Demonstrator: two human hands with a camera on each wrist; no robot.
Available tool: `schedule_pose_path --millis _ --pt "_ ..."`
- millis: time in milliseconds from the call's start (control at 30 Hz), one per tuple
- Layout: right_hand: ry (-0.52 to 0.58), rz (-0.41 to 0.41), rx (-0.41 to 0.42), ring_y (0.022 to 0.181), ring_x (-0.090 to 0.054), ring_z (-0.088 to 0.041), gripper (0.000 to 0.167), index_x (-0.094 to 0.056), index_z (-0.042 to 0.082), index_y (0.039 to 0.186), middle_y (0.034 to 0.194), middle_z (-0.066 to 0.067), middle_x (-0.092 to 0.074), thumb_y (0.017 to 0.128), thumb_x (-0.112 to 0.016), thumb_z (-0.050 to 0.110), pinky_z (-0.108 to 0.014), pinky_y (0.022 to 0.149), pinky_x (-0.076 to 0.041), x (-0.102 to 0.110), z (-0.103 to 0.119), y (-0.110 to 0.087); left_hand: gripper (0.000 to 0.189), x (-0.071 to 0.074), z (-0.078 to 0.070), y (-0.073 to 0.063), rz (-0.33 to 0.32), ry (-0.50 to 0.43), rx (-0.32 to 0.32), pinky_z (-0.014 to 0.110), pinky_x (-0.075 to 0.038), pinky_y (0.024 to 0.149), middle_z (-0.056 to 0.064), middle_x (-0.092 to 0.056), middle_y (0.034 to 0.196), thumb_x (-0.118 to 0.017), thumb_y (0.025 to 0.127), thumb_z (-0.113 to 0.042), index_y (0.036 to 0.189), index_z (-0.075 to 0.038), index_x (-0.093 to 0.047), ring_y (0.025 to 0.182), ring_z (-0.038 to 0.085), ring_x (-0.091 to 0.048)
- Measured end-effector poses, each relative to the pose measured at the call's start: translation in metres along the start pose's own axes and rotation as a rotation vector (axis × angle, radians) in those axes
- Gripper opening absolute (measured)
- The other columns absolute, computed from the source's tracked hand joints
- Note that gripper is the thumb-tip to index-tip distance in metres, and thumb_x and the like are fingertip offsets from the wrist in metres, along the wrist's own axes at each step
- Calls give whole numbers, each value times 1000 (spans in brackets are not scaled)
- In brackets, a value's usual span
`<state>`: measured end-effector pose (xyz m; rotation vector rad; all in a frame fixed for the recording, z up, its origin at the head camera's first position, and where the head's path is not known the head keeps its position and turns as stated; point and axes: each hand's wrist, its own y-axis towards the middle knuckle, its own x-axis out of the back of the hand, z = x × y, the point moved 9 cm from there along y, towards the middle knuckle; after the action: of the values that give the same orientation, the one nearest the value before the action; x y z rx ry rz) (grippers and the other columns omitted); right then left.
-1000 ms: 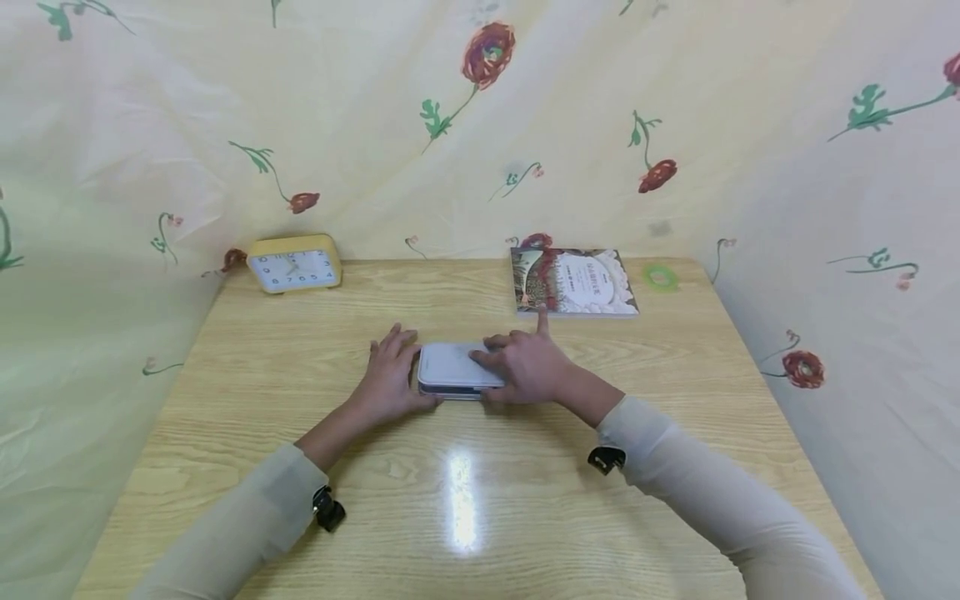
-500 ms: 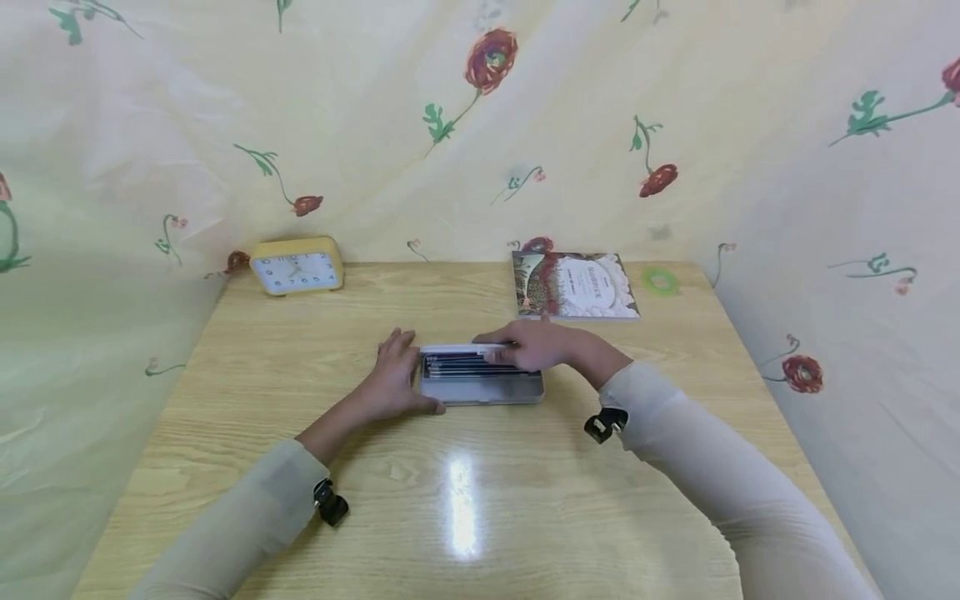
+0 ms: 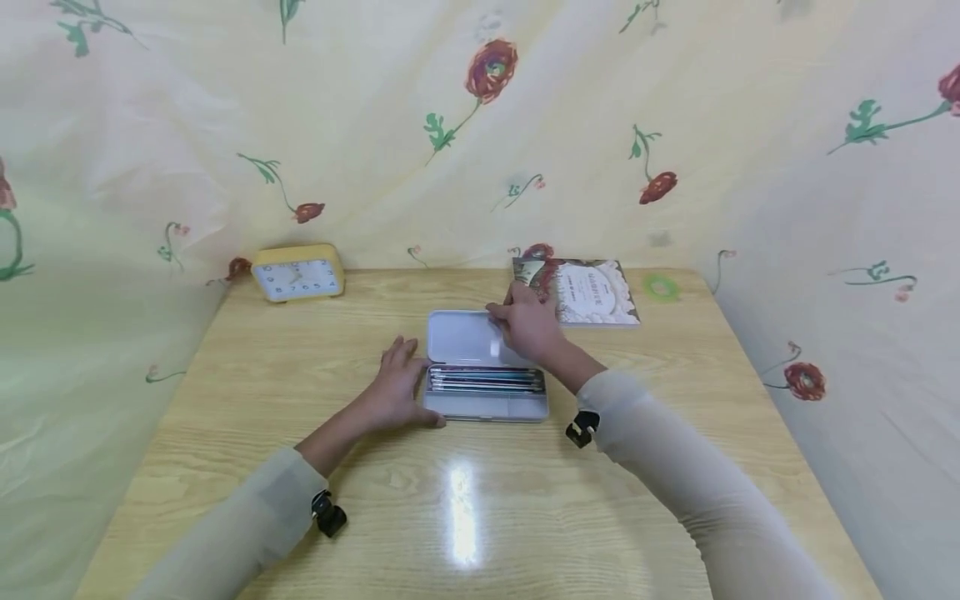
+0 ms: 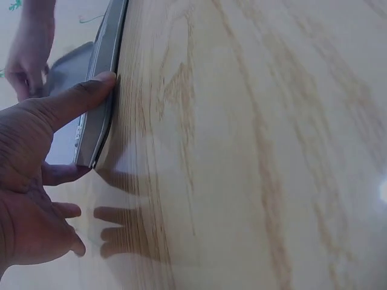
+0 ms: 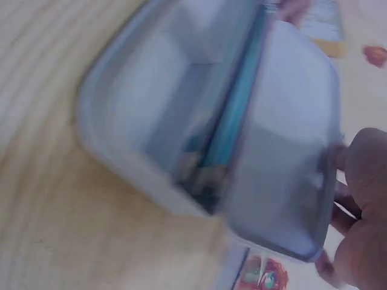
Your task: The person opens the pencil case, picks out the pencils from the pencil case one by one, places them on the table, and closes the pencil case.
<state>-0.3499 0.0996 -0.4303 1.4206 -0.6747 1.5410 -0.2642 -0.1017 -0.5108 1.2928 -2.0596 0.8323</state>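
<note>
A grey-white pencil case (image 3: 465, 407) lies on the table with its lid (image 3: 454, 337) swung up and back. Several pencils (image 3: 483, 380) fill the rear compartment, while the front one shows its bare floor. My left hand (image 3: 393, 393) holds the case at its left end; in the left wrist view the thumb (image 4: 81, 95) presses on the front wall and a finger touches the end corner. At the lid's far right edge, my right hand (image 3: 528, 325) grips the rim, its fingers partly hidden behind the lid in the right wrist view.
A yellow alarm clock (image 3: 298, 275) stands at the back left of the wooden table (image 3: 375, 517). Behind the right hand lies a book (image 3: 596, 293), with a green tape ring (image 3: 660, 287) beside it. Flowered cloth (image 3: 375, 125) hangs around the table's back and sides.
The pencil case has gone from covered to open, its lid tipped backwards by my right hand, which moved away from me. The pencils came into view. My left hand stayed at the left end.
</note>
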Motion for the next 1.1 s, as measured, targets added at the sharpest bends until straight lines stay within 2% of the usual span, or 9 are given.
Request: schedule_pose_path --millis 33,100,167,300,400,600,767,867,1100 --pt "-61 0 15 102 -62 -30 31 -82 16 134 106 -10 -65 111 -70 31 -94 113 -30 -4 2 -2 101 -1 0 0 -1 4 -3 79 -12 133 22 -11 185 -105 72 -43 157 -13 -59 173 46 10" --pt "-155 23 42 115 -63 -33 42 -76 15 142 118 -12 -71 111 -67 41 -92 110 -36 -11 6 -4 102 -1 -2 -1 -2 12 -9 78 -12 133 22 -11 185 -105 73 -43 158 -13 -57 173 46 9" --pt "-185 80 51 128 -60 -37 64 -68 13 152 136 -13 -73 108 -65 59 -89 111 -39 -19 8 -6 103 -1 -3 -1 -5 15 -10 77 -11 134 22 -11 185 -104 73 -43 159 -12 -56 173 46 9" --pt "-168 252 35 146 -51 -40 118 -45 11 170 164 -14 -60 87 -62 93 -84 116 -38 -38 6 -11 103 1 -4 -3 -2 14 -2 76 -9 134 23 -10 185 -104 75 -42 160 -10 -55 173 46 9" --pt "-128 349 28 153 -46 -42 140 -33 11 175 171 -16 -51 74 -64 103 -85 120 -33 -50 5 -17 103 0 -4 -4 -1 27 -1 76 -9 135 23 -11 185 -103 75 -44 159 -9 -55 173 46 8" --pt "-121 392 67 159 -39 -46 152 -22 14 178 176 -19 -39 66 -70 104 -88 120 -30 -58 11 -27 110 1 -3 -4 -19 67 -2 72 -4 137 25 -15 183 -104 71 -50 159 -8 -54 173 49 5" --pt "-142 389 90 156 -41 -45 154 -21 16 179 174 -19 -39 63 -71 105 -89 118 -31 -61 14 -28 134 4 -1 0 -6 120 -50 74 0 137 22 -14 184 -103 69 -60 171 -9 -33 173 48 1" --pt "-149 381 97 154 -43 -45 154 -23 16 178 173 -18 -40 62 -73 104 -90 117 -32 -61 15 -26 140 5 -2 6 17 179 -87 78 0 134 17 -15 186 -96 73 -70 177 -11 -22 174 46 0" --pt "-153 381 99 155 -43 -44 154 -23 16 178 174 -18 -41 62 -74 104 -90 118 -30 -59 14 -23 140 4 1 17 64 250 -102 77 -1 135 7 -7 189 -83 80 -81 178 -8 -15 175 40 0"
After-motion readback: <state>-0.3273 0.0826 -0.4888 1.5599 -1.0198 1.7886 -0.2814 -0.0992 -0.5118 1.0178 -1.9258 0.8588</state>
